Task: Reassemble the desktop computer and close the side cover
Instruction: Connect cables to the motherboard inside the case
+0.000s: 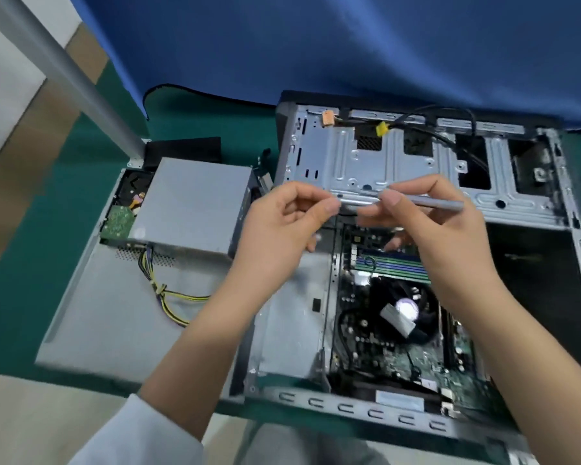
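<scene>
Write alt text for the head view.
Both hands hold a slim grey screwdriver level above an open desktop case: right hand grips the handle, left hand pinches the tip end. A power supply lies left on the removed side cover.

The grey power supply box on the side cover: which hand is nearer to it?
Left. The left hand hovers just right of the power supply box; the right hand, holding a grey screwdriver, is farther right, over the open case.
</scene>
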Motion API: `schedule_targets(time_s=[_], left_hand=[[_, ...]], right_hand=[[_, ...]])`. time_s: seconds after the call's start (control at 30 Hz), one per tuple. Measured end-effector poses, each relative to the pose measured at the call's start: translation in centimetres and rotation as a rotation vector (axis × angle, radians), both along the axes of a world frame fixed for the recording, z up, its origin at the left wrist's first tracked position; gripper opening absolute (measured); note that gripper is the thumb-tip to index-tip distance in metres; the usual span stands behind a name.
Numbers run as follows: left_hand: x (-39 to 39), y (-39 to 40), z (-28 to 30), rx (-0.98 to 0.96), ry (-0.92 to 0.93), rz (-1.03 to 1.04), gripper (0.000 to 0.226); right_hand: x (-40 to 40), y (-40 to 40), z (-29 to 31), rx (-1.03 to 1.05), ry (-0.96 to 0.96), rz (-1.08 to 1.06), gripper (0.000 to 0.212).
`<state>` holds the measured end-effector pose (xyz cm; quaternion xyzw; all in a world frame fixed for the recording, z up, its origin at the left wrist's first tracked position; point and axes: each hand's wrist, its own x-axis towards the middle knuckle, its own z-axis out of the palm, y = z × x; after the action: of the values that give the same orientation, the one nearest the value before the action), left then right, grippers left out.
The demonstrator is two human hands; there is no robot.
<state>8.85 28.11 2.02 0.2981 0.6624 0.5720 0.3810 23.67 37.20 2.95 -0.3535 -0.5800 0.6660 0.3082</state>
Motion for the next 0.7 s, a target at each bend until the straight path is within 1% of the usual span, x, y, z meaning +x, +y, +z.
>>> schedule_targets(time_s=[0.1,0.17,0.3,0.43,0.57,0.7], left_hand=[[2.1,-0.5,-1.0,-0.006,-0.036,-0.007,0.005],[3.2,-0.8,-1.7,-0.011,-0.065,-0.014,0.004],[4.9,-1.3,-3.1,-0.03,-0.139,-0.015,0.004],[4.8,-0.9,-3.6,-0.071,-0.149,-0.028,0.003],[4.8,-0.9,-3.6,-0.085,-0.207,-0.092,0.005],[4.7,-0.9,-3.7,-0.033,-0.273,-0.071,0.007]], right_hand=[[2.4,-0.8,-0.6,-0.028,0.005,-0.051,0.017],[3.8,-1.2,-1.1,-0.066,0.038,-0.066,0.019],[5.4,-1.8,-2.4,-0.143,0.116,-0.061,0.013],[5.4,-2.2,-3.1,-0.196,0.171,-0.068,0.009],[5.1,-1.9,-3.0,-0.182,0.199,-0.043,0.007],[4.7,-2.1,-3.0,-0.167,0.2,0.003,0.01]])
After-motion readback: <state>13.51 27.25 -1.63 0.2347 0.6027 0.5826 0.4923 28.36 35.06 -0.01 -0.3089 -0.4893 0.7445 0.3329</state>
